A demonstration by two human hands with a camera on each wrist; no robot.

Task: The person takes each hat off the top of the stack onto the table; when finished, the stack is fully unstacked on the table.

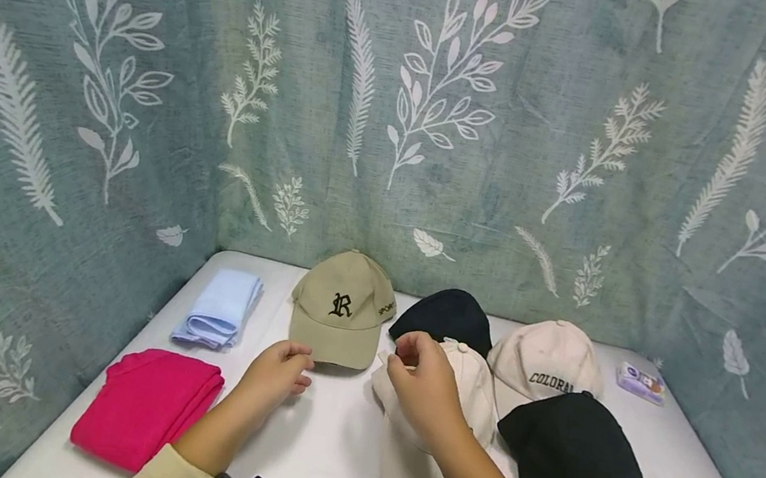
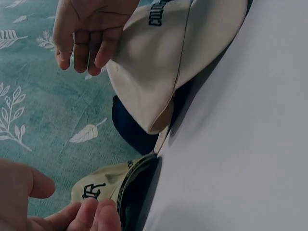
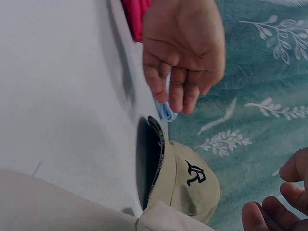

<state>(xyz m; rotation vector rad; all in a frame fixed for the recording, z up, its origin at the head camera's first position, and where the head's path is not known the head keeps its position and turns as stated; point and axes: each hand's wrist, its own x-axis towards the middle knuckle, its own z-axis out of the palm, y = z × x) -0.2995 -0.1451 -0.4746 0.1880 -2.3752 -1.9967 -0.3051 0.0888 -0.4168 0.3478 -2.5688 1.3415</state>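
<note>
My left hand hovers just in front of the brim of a khaki cap with a black R, its fingers loosely bent. In the left wrist view its fingers hold nothing. My right hand is over a cream cap and hides part of it in the head view. Its fingers are loosely curled with no object between them in the right wrist view. Behind that cap sits a dark navy cap. To its right are a pale cap with COLORADO lettering and a black cap.
On the left side of the white table lie a folded light blue cloth and a folded bright pink cloth. A small purple-and-white packet lies at the back right. A green leaf-patterned curtain surrounds the table.
</note>
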